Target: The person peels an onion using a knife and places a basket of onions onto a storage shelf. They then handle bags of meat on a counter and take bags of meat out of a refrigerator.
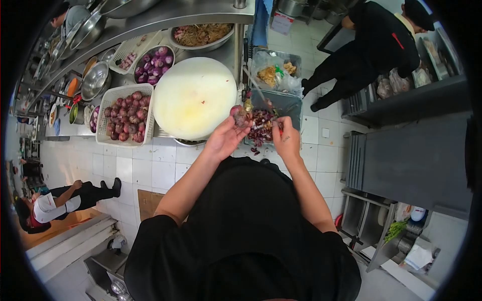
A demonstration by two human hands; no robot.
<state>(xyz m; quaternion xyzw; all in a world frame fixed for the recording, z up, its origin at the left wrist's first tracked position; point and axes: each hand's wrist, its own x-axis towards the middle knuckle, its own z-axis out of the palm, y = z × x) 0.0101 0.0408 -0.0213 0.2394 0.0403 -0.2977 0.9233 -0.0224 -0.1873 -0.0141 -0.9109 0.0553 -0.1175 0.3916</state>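
A red onion rests in the curled fingers of my left hand, near the right edge of the round white board. My right hand is a short way to the right, its fingers pinched together over a bin; what they hold, if anything, is too small to make out. Dark red onion skins lie in the bin beneath and between my hands. Left of the board, unpeeled red onions fill a white basket. Shiny purple peeled onions fill a bowl behind it.
Behind the board stands a metal bowl of brown shreds. A second bin with plastic bags is beyond the skins. One person stands at a counter at the back right, another at the far left. A metal shelf overhangs the table.
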